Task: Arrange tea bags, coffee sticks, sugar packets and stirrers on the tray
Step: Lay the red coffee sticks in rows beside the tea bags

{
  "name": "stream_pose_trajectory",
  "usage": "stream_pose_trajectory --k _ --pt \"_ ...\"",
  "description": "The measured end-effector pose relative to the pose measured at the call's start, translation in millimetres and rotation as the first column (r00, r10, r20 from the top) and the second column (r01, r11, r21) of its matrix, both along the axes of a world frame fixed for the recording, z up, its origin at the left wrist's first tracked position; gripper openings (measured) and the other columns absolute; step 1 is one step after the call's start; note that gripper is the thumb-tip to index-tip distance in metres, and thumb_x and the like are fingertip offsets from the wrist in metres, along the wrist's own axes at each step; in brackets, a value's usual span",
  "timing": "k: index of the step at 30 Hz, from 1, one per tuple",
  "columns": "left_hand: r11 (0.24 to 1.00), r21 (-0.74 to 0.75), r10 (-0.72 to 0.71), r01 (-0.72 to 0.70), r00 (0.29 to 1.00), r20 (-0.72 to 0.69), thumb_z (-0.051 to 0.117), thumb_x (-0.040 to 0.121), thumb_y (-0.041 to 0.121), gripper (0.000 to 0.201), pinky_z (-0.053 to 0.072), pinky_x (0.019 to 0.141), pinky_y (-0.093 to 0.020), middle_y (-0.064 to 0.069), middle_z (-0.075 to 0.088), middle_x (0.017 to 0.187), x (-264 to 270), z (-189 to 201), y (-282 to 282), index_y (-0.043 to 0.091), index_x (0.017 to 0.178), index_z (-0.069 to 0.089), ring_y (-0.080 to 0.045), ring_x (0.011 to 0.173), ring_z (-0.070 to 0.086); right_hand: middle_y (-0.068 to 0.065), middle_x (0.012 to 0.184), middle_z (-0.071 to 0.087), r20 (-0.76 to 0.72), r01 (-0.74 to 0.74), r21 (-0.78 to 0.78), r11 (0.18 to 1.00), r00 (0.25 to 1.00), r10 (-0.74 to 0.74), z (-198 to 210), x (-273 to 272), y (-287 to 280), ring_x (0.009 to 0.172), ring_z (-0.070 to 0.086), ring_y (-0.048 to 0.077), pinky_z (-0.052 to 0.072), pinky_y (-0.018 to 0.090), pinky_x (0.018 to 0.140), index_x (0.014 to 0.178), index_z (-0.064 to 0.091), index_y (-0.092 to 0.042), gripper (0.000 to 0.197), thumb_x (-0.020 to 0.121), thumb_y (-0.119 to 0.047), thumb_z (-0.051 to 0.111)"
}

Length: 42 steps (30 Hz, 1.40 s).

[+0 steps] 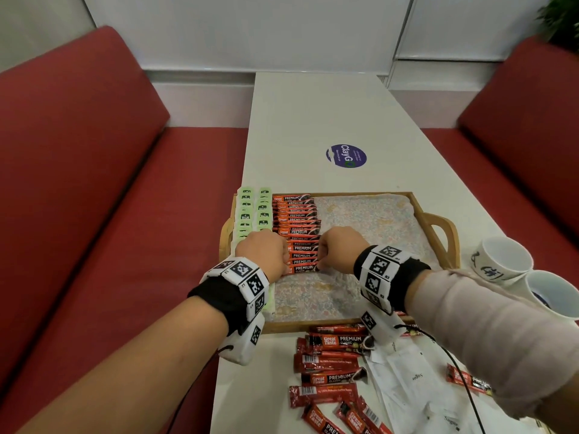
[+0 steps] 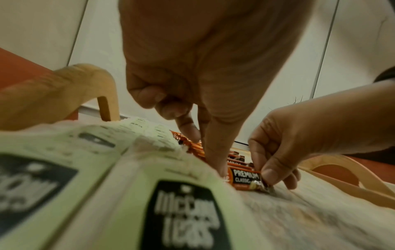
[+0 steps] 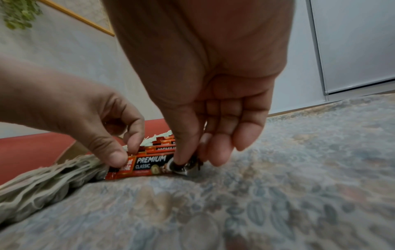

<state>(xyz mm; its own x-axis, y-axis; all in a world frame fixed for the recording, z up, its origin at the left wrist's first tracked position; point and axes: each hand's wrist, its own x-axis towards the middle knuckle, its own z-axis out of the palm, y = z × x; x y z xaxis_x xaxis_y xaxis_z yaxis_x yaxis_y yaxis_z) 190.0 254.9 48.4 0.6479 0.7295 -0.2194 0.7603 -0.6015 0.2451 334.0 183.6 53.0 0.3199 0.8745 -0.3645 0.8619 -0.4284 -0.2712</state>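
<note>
A wooden tray [image 1: 438, 228] lined with flowered cloth holds two rows of green tea bags [image 1: 254, 211] at its left and a column of red coffee sticks [image 1: 296, 220] beside them. Both hands hold the nearest coffee stick [image 1: 303, 268] [image 2: 245, 178] [image 3: 147, 165] flat on the cloth at the column's near end. My left hand [image 1: 266, 255] [image 2: 213, 160] pinches its left end. My right hand [image 1: 336, 252] [image 3: 186, 162] pinches its dark right end between thumb and forefinger. Loose coffee sticks [image 1: 332, 368] and white sugar packets [image 1: 407, 377] lie on the table in front of the tray.
Two white cups [image 1: 501, 258] stand on the white table [image 1: 313, 120] right of the tray. A round blue sticker [image 1: 346, 156] lies beyond it. Red benches [image 1: 94, 183] flank the table. The tray's right half shows bare cloth [image 1: 376, 220].
</note>
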Motion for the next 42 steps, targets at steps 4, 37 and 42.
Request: stream_pose_trajectory --k 4,37,42 --pt "0.999 -0.035 0.012 -0.011 1.0 0.011 0.071 0.078 0.027 0.009 0.044 0.065 -0.026 0.007 0.064 0.09 -1 0 0 0.025 0.075 0.063 -0.016 0.087 0.061 0.001 0.082 0.063 -0.001 0.0 0.0 1.0 1.0 0.0 0 0 -1 0.077 0.057 0.017 0.041 0.024 0.062 0.061 0.05 -0.022 0.028 0.078 -0.017 0.072" --pt "0.978 -0.204 -0.027 0.05 0.993 0.112 0.075 0.077 0.029 0.02 0.052 0.085 -0.034 0.008 0.063 0.093 -54 1 -112 0.026 0.09 0.059 -0.013 0.091 0.06 0.002 0.113 0.055 0.327 -0.188 0.05 0.981 0.931 0.162 6 -65 -134 0.106 0.049 0.022 0.043 0.033 0.08 0.116 0.053 -0.019 0.041 0.081 -0.038 0.064" --pt "0.98 -0.192 -0.039 0.052 0.997 0.068 0.076 0.076 0.032 0.027 0.051 0.085 -0.035 0.008 0.062 0.097 -56 -7 -117 0.026 0.096 0.06 -0.014 0.094 0.059 0.003 0.114 0.055 0.427 -0.251 0.046 0.967 0.88 0.208 -1 -70 -136 0.107 0.047 0.023 0.039 0.034 0.085 0.115 0.049 -0.017 0.036 0.083 -0.03 0.06"
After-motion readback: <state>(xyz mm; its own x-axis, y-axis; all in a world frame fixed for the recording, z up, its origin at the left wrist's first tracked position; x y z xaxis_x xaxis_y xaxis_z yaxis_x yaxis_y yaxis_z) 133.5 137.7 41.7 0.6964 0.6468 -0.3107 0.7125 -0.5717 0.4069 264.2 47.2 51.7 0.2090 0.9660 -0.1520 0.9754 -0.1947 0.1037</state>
